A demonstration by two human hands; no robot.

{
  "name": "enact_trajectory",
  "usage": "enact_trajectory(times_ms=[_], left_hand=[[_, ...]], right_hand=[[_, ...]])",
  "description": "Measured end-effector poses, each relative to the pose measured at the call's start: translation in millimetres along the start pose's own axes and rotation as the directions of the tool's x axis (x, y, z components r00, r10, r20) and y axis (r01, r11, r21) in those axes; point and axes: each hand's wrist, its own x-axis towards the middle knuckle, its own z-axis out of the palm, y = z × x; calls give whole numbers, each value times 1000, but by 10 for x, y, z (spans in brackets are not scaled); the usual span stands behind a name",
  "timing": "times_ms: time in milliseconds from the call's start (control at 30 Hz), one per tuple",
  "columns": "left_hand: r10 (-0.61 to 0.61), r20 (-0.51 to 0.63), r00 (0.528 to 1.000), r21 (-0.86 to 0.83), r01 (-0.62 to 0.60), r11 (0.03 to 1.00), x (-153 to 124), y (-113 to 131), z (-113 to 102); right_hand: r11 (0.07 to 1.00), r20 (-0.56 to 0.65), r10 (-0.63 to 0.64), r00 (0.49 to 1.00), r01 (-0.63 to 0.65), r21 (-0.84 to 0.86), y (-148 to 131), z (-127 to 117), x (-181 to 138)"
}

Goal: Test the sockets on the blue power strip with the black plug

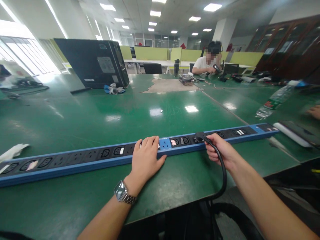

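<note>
A long blue and black power strip (91,155) lies across the table, with rows of sockets on its top face. My left hand (147,158) is closed over its middle, fingers across the top and thumb along the near side. Just right of that hand is a blue socket section (165,143). My right hand (220,151) pinches a black power plug (199,136) where its cord begins. The plug head rests at a socket on the strip; whether its pins are fully in is hidden. Its black cord (223,176) loops down over the table's near edge.
A black computer case (92,63) stands at the back left, with gloves (113,89) beside it. At right are a plastic bottle (275,100), a white-edged device (293,134) and another hand (315,111). A person (208,61) sits across the green table (120,116).
</note>
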Motion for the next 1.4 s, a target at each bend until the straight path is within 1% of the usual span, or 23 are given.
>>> enact_trajectory(times_ms=[133,333,400,533,600,667,700,767,800,833,867,933,967,1000,1033,1133,1267,1333,1400], left_hand=[[0,-1,1000,8,0,1000,-1,4,1],[-3,10,1000,14,3,1000,-7,5,-3],[3,6,1000,12,-3,1000,-12,3,-1],[2,-5,1000,8,-2,1000,-16,1,5],[2,-6,1000,7,-2,1000,-16,-1,6],[6,-9,1000,6,-6,1000,-15,-4,5],[9,-11,1000,5,-9,1000,-14,-5,5],[13,-19,1000,3,-13,1000,-13,-6,6],[13,-22,1000,3,-13,1000,-12,-6,6],[11,-24,1000,4,-11,1000,-10,-5,7],[7,-25,1000,6,-7,1000,-8,-4,9],[3,-22,1000,8,-3,1000,-4,-3,11],[3,-18,1000,8,-3,1000,-1,-3,11],[4,-15,1000,6,-3,1000,1,-2,10],[3,-14,1000,4,-3,1000,3,-2,8],[-4,-11,1000,-1,4,1000,5,4,0],[-6,-7,1000,5,6,1000,2,10,-1],[-4,-12,1000,9,4,1000,-1,8,5],[2,-15,1000,9,-2,1000,-5,2,10]], right_hand=[[998,-50,-44,998,42,-45,23,58,59],[997,-58,-43,997,40,-63,-57,189,24],[998,-61,-47,997,43,-51,-24,193,37],[998,-46,-36,998,34,-46,144,196,20],[998,-29,-58,998,57,-35,192,214,-31],[988,-18,-154,988,154,15,145,221,-111],[969,-15,-241,971,241,55,81,205,-155],[895,-38,-433,901,434,101,-102,104,-220],[863,-51,-496,867,498,88,-200,11,-230],[856,-59,-513,856,516,45,-287,-110,-221],[875,-78,-484,872,484,-18,-353,-254,-192],[940,-163,-334,928,316,-130,-408,-569,-93],[960,-215,-260,942,228,-160,-399,-720,-36],[971,-260,-207,943,164,-176,-373,-852,18],[974,-289,-180,940,129,-186,-338,-961,63],[971,-272,-163,948,106,-212,-250,-1140,140],[956,-293,-159,943,73,-284,-293,-1223,172],[937,-323,-191,927,73,-342,-354,-1265,189],[899,-382,-292,877,115,-422,-401,-1294,207]])
